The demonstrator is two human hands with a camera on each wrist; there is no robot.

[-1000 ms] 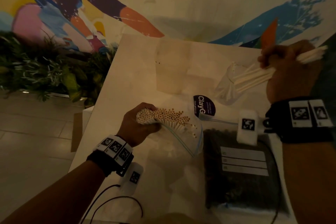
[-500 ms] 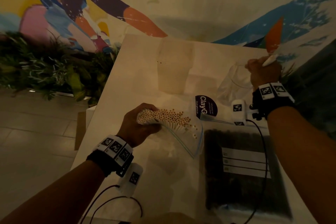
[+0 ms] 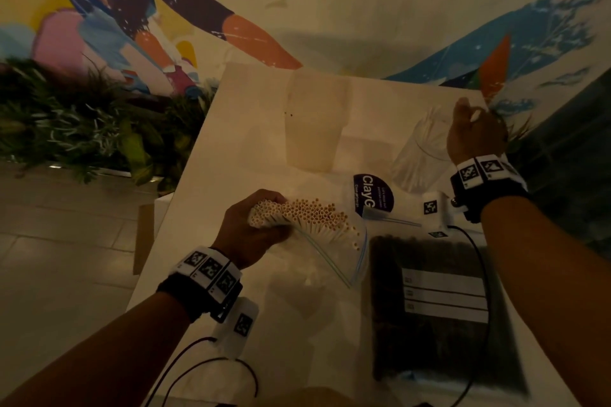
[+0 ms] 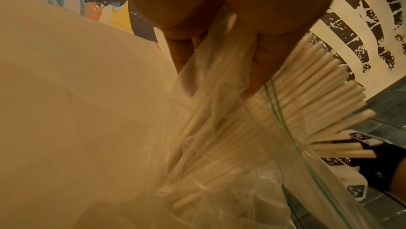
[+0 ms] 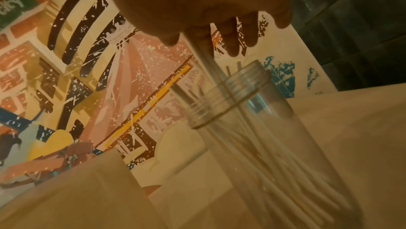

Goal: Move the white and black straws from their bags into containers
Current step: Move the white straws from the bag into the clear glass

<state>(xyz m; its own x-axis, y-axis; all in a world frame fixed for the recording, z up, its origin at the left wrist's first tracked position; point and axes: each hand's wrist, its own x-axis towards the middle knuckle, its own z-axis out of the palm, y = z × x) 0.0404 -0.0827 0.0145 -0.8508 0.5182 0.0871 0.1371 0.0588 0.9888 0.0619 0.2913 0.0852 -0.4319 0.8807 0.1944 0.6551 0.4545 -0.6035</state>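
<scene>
My left hand (image 3: 254, 228) grips a clear zip bag (image 3: 358, 261) of white straws (image 3: 314, 213) near its mouth, and the straw ends fan out of the opening. In the left wrist view my fingers (image 4: 259, 62) squeeze the plastic around the white straws (image 4: 318, 79). My right hand (image 3: 471, 114) hovers over the mouth of a clear jar (image 3: 416, 155) at the table's back right and pinches a white straw that reaches down into it. The jar (image 5: 263, 145) holds several white straws. A bag of black straws (image 3: 429, 340) lies flat at the front right.
A frosted square container (image 3: 314, 129) stands at the back middle of the white table (image 3: 244, 149). A dark round label (image 3: 375, 196) lies between bag and jar. Plants (image 3: 82, 129) line the floor on the left. Wrist cables trail over the table's front.
My right hand has carried a bundle of white straws from high on the right down to the jar, and the straws now stand inside it. The left hand has stayed put.
</scene>
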